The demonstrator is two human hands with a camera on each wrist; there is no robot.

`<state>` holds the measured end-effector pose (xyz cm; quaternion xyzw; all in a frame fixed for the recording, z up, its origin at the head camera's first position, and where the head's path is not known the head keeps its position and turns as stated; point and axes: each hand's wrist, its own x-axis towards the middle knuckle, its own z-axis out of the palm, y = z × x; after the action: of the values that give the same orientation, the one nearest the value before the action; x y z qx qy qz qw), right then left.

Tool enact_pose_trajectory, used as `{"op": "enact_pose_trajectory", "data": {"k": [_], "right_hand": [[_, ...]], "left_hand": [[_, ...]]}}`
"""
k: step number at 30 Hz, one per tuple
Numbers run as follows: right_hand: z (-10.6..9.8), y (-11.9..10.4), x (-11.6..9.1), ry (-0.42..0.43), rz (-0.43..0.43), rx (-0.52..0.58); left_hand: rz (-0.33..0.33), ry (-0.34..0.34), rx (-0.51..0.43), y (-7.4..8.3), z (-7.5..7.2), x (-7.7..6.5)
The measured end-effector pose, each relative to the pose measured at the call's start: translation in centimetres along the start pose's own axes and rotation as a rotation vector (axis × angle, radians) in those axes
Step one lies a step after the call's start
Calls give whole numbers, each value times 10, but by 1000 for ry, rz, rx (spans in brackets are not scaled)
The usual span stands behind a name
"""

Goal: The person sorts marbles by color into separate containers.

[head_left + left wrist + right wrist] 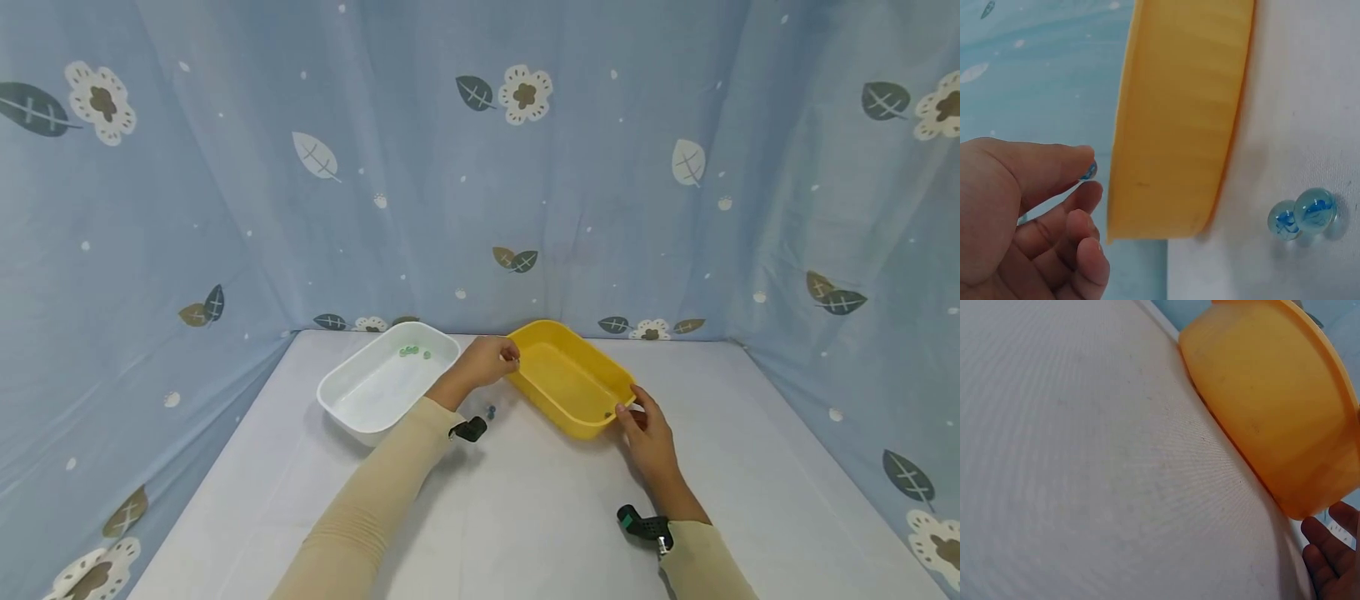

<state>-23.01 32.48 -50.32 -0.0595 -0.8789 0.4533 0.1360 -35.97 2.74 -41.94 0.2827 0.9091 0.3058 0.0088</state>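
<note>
My left hand (pixel 491 360) is raised beside the left rim of a yellow plastic basin (pixel 564 379). Between its thumb and index finger it pinches a clear marble with blue inside (pixel 1090 170); the other fingers curl loosely below. Two more blue-swirled marbles (pixel 1315 210) lie side by side on the table, under the left forearm's right side in the head view. At the basin's near right corner, my right hand (pixel 647 433) grips the rim with thumb and fingers. Inside that corner lies a small dark marble (pixel 608 414).
A white basin (pixel 341 392) stands to the left, partly behind the left forearm, with several green marbles (pixel 409 351) at its far end. Both basins sit on a white-covered table (pixel 525 517). A blue patterned curtain (pixel 420 167) encloses the back and sides.
</note>
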Motion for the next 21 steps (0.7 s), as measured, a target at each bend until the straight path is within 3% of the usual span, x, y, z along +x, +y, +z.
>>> {"op": "enact_pose_trajectory", "data": {"k": [13,21], "right_hand": [[3,-2,0,3,26,-4],[2,1,1,11,-6,-3]], "left_hand": [[-46,9,-1,-8,2,10],[-55,8,23,-10,3,13]]}}
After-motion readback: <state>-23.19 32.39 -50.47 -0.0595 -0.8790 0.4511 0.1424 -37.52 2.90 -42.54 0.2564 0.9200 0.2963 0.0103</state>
